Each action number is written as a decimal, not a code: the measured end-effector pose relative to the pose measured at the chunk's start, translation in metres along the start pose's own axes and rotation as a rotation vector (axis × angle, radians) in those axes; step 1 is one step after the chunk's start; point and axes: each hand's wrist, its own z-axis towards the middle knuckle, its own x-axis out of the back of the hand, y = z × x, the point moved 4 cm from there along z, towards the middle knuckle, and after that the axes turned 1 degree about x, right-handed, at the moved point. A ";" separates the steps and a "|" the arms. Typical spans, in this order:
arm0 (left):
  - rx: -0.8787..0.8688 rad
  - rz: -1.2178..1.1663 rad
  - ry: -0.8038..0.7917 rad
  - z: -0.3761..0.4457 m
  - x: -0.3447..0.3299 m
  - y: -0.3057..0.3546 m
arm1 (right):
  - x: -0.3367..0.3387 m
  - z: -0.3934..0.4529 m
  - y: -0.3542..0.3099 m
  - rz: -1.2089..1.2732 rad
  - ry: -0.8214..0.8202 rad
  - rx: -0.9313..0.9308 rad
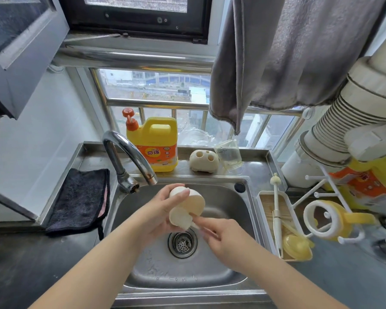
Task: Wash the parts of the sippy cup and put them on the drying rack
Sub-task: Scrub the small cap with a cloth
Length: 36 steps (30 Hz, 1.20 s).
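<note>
Two hands over one steel sink, one cream cup part held between them above the drain.

Left hand curled round the cup part; right hand pinching its lower edge. One drying rack at right, carrying one yellow ring-lidded piece; one tray holding one brush and one yellow piece. One detergent jug, one clear cup, one holed cream piece on the ledge. Second jug half hidden, cut off.

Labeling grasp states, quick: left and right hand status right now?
Left hand: holds the cream cup part over the sink.
Right hand: fingers pinch that part's lower edge.
</note>
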 end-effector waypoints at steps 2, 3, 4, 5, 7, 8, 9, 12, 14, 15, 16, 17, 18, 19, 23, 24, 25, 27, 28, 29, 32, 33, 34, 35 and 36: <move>0.015 0.053 0.046 0.000 0.002 -0.001 | -0.001 -0.002 0.000 -0.452 0.049 0.048; 0.023 0.078 0.056 0.001 0.002 -0.003 | -0.001 -0.003 0.002 -0.705 0.118 0.099; 0.037 0.089 0.058 0.001 0.000 -0.005 | 0.001 -0.004 0.001 -0.840 0.179 0.106; 0.046 0.077 0.057 0.002 -0.002 -0.006 | 0.003 -0.003 -0.002 -0.936 0.262 0.121; 0.044 0.040 0.074 0.006 -0.007 -0.005 | 0.007 -0.003 -0.004 -0.963 0.364 0.096; 0.038 0.030 0.089 0.008 -0.010 -0.004 | 0.004 -0.003 -0.007 -0.934 0.299 0.057; 0.026 0.016 0.107 0.008 -0.012 -0.002 | 0.003 -0.001 -0.014 -0.874 0.215 0.005; -0.011 -0.053 0.163 0.008 -0.009 -0.002 | -0.012 -0.006 -0.004 -0.206 0.006 -0.127; -0.056 -0.103 0.171 0.006 -0.008 -0.003 | -0.018 -0.003 0.000 0.385 -0.061 -0.185; -0.087 -0.136 0.159 0.006 -0.008 -0.003 | -0.019 -0.003 0.002 0.666 -0.083 -0.242; -0.118 -0.156 0.143 0.006 -0.009 -0.001 | -0.018 -0.003 0.000 0.911 -0.104 -0.300; -0.145 -0.161 0.130 0.006 -0.011 0.001 | -0.017 -0.003 -0.005 1.058 -0.129 -0.325; -0.165 -0.157 0.123 0.005 -0.012 0.002 | -0.019 -0.004 -0.007 1.083 -0.139 -0.315; -0.175 -0.152 0.122 0.004 -0.013 0.003 | -0.021 -0.006 -0.007 0.967 -0.125 -0.271; -0.152 -0.072 0.174 0.003 -0.007 -0.005 | -0.007 -0.005 0.000 -0.322 -0.027 -0.128; -0.146 -0.064 0.178 0.004 -0.005 -0.008 | -0.001 -0.005 0.001 -0.561 0.006 -0.126; -0.148 -0.069 0.177 0.005 -0.005 -0.008 | 0.003 -0.004 0.000 -0.702 0.037 -0.119; -0.157 -0.092 0.165 0.005 -0.009 -0.004 | 0.008 -0.001 -0.002 -0.796 0.065 -0.126; -0.161 -0.097 0.156 0.006 -0.011 -0.002 | 0.008 -0.001 -0.003 -0.775 0.075 -0.137; -0.166 -0.099 0.142 0.005 -0.012 0.000 | 0.006 -0.001 -0.004 -0.684 0.078 -0.141; -0.173 -0.101 0.131 0.002 -0.010 0.002 | -0.009 -0.001 -0.007 -0.074 0.002 -0.121; -0.174 -0.118 0.128 0.002 -0.008 0.001 | -0.011 -0.004 -0.009 0.194 -0.041 -0.144; -0.184 -0.146 0.114 0.001 -0.008 -0.001 | -0.010 -0.005 -0.008 0.475 -0.071 -0.189; -0.204 -0.180 0.093 0.000 -0.009 -0.001 | -0.007 -0.005 -0.006 0.753 -0.105 -0.255; -0.226 -0.209 0.069 0.000 -0.010 -0.001 | -0.005 -0.005 -0.006 1.003 -0.133 -0.311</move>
